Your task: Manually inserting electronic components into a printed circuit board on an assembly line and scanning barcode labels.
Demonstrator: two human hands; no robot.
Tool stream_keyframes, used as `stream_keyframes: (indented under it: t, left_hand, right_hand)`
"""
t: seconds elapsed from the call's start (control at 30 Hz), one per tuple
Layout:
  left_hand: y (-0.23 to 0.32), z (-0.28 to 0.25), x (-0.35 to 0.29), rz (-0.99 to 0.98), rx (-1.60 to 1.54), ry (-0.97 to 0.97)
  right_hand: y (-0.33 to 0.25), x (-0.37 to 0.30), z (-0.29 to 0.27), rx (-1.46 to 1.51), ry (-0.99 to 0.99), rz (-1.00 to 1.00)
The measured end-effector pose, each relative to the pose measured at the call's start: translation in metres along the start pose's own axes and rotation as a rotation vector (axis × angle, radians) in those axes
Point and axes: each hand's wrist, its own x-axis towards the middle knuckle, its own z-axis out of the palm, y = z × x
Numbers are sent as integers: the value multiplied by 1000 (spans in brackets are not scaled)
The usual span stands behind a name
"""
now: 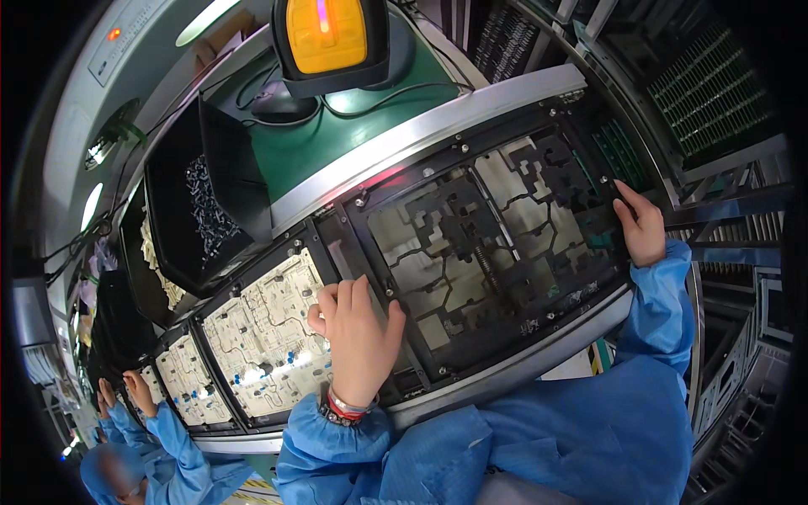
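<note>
A black fixture frame [515, 326] with cut-out pockets and pale grey plates lies on the metal-edged conveyor in front of me. My right hand [644, 231] is at its right edge, thumb and index finger touching the rim by a small screw; the other fingers are hidden. My left hand [360, 341] is over the frame's left border, with the thumb apart and the fingers bent, holding nothing. Its fingertips are above the edge of a cream circuit board [268, 337] carrying small blue and dark parts, which sits in the neighbouring frame.
Behind the conveyor rail [421, 139] stand a yellow-and-black scanner [326, 38] and a black mouse [284, 103] with cables on a green mat. Black bins [240, 181] hold small parts at left. A co-worker's hand [140, 393] is farther down the line. Metal racks [707, 93] stand at right.
</note>
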Motion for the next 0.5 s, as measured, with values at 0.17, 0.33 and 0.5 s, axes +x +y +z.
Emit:
stream_keyframes:
  t: [0.17,0.33,0.5]
  left_hand:
    - [1,2,-3,-13,38,-10]
    - [14,-3,-6,-28,198,83]
    - [20,2,-9,117,202,208]
  right_hand:
    - [2,0,5,-48,-13,-57]
    - [28,0,-1,146,-192,-156]
    - [32,-51,-46,497,291,-181]
